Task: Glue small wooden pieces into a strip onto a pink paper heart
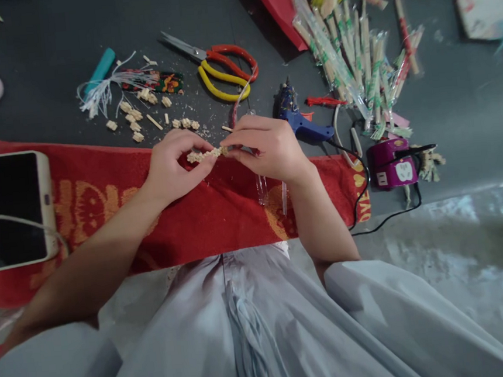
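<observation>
A knobbly cream-coloured strand point(202, 156), made of small carved-looking pieces, is held between my two hands above the red towel point(218, 209). My left hand point(181, 162) pinches it between thumb and fingers. At the strand's right end, the fingertips of my right hand point(269, 146) close on it; the exact grip there is partly hidden. A thin pale stick point(227, 129) shows beside the right index finger. Just beyond the hands, several loose cream pieces point(134, 118) lie on the dark table among fine crumbs.
Scissors point(223, 70) with red and yellow handles lie beyond my hands. To the right are a blue glue gun point(300, 119), its black cord, a purple block point(392, 164) and wrapped sticks point(354, 56). A phone point(18, 209) with a cable rests at left. White threads point(114, 83) lie beyond the towel.
</observation>
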Available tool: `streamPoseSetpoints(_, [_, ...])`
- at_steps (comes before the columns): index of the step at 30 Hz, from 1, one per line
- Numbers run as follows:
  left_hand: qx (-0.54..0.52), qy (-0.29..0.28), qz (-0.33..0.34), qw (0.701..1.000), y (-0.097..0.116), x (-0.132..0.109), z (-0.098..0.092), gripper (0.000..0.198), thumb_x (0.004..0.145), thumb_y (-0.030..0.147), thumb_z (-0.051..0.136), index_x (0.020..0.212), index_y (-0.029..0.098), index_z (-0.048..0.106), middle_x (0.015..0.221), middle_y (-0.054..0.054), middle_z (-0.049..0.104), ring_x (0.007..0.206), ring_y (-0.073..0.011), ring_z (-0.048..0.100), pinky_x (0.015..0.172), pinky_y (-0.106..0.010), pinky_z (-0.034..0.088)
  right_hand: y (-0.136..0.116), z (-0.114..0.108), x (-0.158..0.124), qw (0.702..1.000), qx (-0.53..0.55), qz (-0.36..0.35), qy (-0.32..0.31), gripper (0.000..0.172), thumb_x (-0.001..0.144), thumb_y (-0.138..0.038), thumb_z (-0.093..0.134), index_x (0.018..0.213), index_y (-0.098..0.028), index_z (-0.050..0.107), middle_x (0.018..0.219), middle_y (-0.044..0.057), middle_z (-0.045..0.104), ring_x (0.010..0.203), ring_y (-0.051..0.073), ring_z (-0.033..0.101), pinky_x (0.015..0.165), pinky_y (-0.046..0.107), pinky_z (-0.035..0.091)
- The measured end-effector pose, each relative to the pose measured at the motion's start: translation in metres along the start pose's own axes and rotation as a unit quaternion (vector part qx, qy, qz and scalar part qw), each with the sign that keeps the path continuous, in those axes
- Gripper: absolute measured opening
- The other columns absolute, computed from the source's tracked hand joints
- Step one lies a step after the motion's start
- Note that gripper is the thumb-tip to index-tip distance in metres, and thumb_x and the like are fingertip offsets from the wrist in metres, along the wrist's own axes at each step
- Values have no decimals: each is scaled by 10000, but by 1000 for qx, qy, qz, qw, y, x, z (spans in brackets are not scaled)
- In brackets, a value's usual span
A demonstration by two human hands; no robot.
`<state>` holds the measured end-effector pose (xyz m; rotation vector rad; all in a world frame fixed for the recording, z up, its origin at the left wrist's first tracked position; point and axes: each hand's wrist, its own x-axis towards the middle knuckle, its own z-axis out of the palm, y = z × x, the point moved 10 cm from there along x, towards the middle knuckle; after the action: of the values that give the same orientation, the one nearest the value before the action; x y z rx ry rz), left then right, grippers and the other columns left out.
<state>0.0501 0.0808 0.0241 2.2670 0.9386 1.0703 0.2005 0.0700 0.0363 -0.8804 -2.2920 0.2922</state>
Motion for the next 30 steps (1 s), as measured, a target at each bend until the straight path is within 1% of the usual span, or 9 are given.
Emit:
streamPoseSetpoints(3, [-20,-5,-38,999,-6,0,0,287,1081,502,637,930,266,700,905,2,784,870,-192,744,795,-421,623,1,0,-1,1000,11,0,9,283,1108,-288,522,1196,-245,788,1049,36,739,991,193,729,867,352,569])
streamPoseSetpoints(6, [1,-10,-59,998,-7,-2,0,307,1104,529,594,971,270,689,951,3,776,932,-188,746,828,-418,633,4,2,0,998,53,14,5,291,1118,-405,579,1257,-222,758,1046,43,737,942,181,708,900,362,578])
streamPoseSetpoints(9, [17,18,-17,1000,1,-1,-6,237,1098,476,630,988,272,678,959,20,770,936,-177,738,847,-414,635,3,4,2,996,86,13,2,371,1123,-521,586,1194,-200,758,1011,47,735,930,177,701,932,371,578])
streamPoseSetpoints(12, [14,50,55,997,13,-1,-11,120,1049,367,727,988,278,675,929,32,763,879,-165,724,791,-396,621,2,2,4,995,99,16,6,429,1130,-573,563,1143,-200,775,971,44,740,921,175,707,922,364,576])
streamPoseSetpoints(15, [14,73,86,994,20,-1,-16,104,1013,333,753,980,282,668,914,22,768,846,-181,727,760,-401,610,1,0,5,994,104,23,6,466,1123,-612,561,1129,-206,789,951,43,750,906,173,710,913,361,579])
streamPoseSetpoints(22, [50,49,28,997,19,-2,-13,107,1039,381,687,963,307,668,958,-17,797,902,-237,766,887,-485,625,-4,-2,5,994,102,12,25,417,1127,-553,587,1088,-208,818,943,42,779,892,160,719,896,335,575])
streamPoseSetpoints(24, [43,55,38,997,20,-3,-13,109,1043,376,687,964,305,660,956,-16,791,895,-238,760,879,-481,619,-5,-1,5,995,101,10,25,423,1130,-552,579,1094,-207,822,947,42,782,895,158,719,896,334,577])
streamPoseSetpoints(28, [43,93,95,990,28,-4,-16,94,1016,329,728,971,293,653,921,-5,782,826,-217,741,793,-436,609,-4,1,5,995,100,14,25,434,1140,-543,555,1096,-206,826,951,43,781,902,155,720,888,326,576])
streamPoseSetpoints(30, [46,98,98,989,28,-4,-17,95,1011,321,727,963,292,650,910,-2,784,818,-214,742,784,-435,608,-2,3,5,994,103,19,21,455,1138,-562,549,1092,-204,825,948,48,779,906,159,721,884,327,575])
